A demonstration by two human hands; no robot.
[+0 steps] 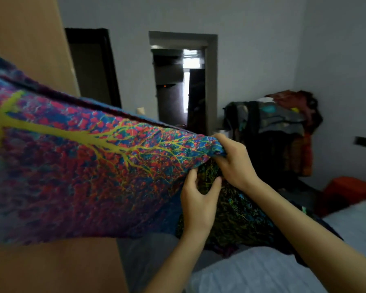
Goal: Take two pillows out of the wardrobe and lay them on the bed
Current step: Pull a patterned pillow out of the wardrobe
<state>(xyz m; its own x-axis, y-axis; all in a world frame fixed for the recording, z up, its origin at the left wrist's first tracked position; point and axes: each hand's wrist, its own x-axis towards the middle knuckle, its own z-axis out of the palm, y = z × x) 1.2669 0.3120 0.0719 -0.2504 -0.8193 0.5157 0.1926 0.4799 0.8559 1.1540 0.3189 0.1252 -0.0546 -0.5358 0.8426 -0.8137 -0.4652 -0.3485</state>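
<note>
My right hand (232,159) pinches the corner of the bright pillow (82,166), arm stretched forward; my left hand (199,201) grips the dark pillow (241,212) beneath it.

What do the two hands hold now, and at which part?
Both hands hold pillows by a corner. The right hand pinches the corner of the colourful pillow; the left hand grips the dark pillow under it near its top corner.

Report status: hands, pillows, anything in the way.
Both hands gripping: right hand pinches corner of bright tree-print pillow, left hand grips dark pillow below it. Both held above bed. Nothing blocking.
</note>
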